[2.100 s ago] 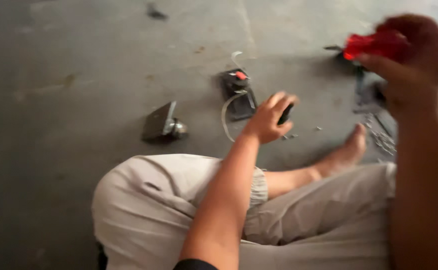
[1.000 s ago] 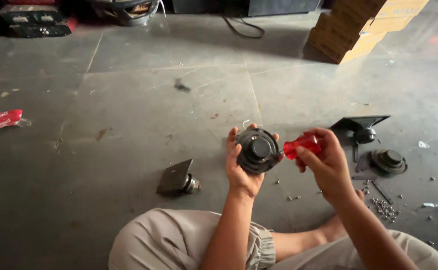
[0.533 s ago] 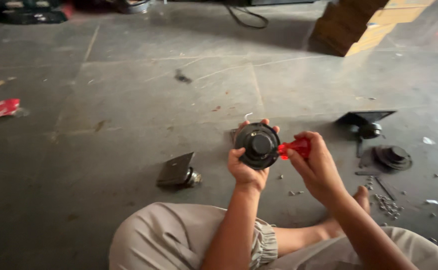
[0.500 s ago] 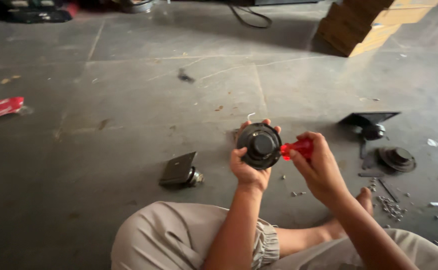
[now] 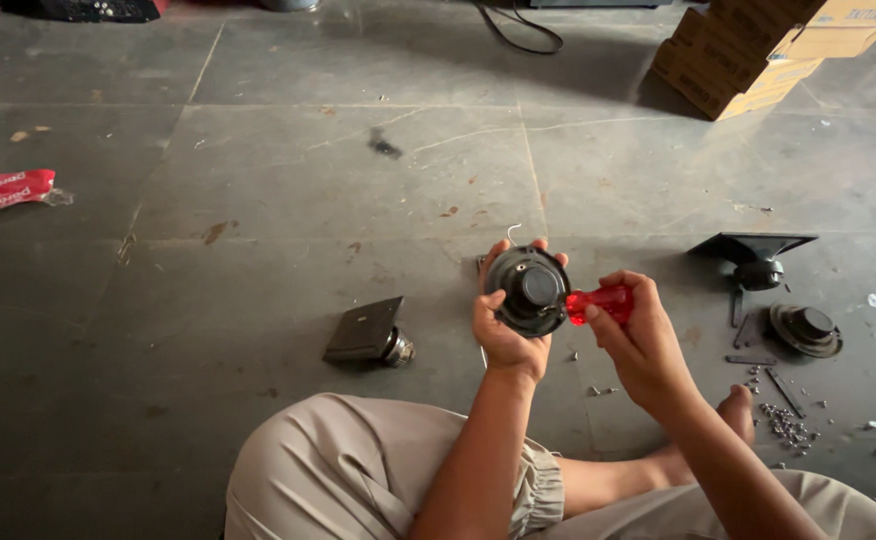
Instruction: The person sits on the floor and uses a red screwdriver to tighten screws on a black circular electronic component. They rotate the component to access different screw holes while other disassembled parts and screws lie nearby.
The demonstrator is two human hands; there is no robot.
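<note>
My left hand (image 5: 506, 335) gripped the round black speaker (image 5: 528, 291) up over my lap | my right hand (image 5: 643, 340) squeezed the red screwdriver (image 5: 601, 302), tip at its side | best held steady, pushed straight

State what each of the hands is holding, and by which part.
Left hand grips the round black speaker by its rim; right hand holds the screwdriver by its red handle.

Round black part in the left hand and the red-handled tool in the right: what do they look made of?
Round black part: seemingly metal, with a dark, slightly glossy finish; a dull sheen shows on its raised centre, though painted plastic can't be ruled out. Red-handled tool: the handle looks like translucent red plastic, since light glows through it. Its tip is hidden against the part, so the tip's material can't be told.
</note>
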